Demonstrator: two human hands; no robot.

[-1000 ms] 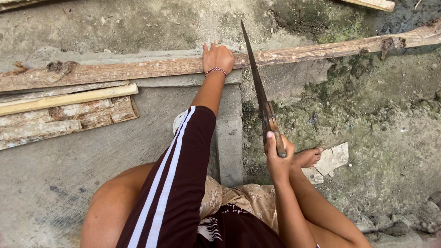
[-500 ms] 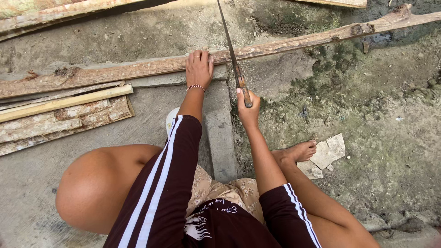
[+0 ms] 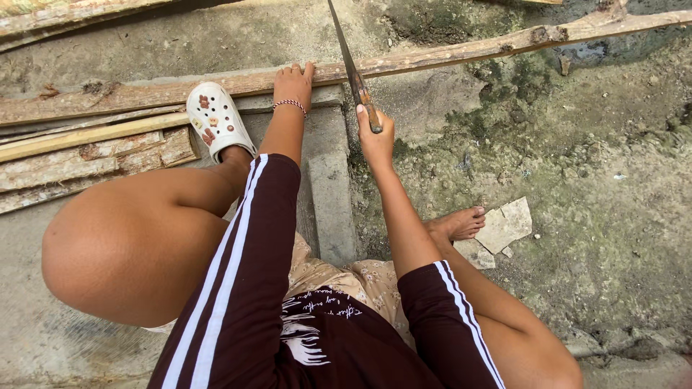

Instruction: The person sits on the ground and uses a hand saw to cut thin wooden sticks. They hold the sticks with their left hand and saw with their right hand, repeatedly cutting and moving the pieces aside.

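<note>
We count two hands: our left hand (image 3: pixel 292 83) and our right hand (image 3: pixel 376 133). There is one saw (image 3: pixel 351 65), and one long rough plank (image 3: pixel 447 54) crossing beneath it. To the left we count about three more wood strips (image 3: pixel 86 148) stacked side by side; their edges blur together. We see one white clog (image 3: pixel 216 119), one bare foot (image 3: pixel 458 223), one beaded bracelet (image 3: pixel 290 104), and two broken flat fragments (image 3: pixel 504 227).
</note>
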